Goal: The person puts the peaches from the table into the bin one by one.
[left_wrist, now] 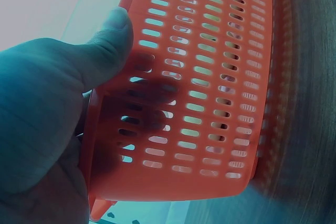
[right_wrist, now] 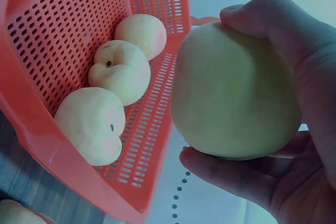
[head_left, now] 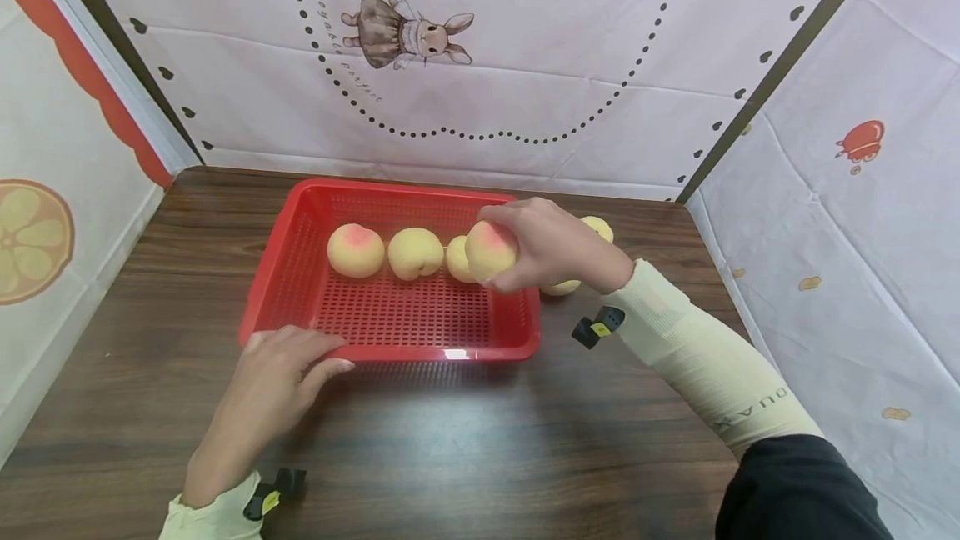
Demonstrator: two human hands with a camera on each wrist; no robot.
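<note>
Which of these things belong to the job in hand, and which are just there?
Seem part of the job:
peach in the right hand
red basket, gripped by the left hand
three peaches inside it
peaches outside

Seem just surroundings:
wooden tabletop
rabbit-printed sheet
black wrist devices

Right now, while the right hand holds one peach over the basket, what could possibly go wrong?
The held peach could slip from the right hand and knock the rightmost peach inside, perhaps bruising both. The right wrist may nudge the two peaches outside the red basket, which could roll, being round. The left hand grips the basket's rim, so an uneven pull might tilt or slide it.
</note>
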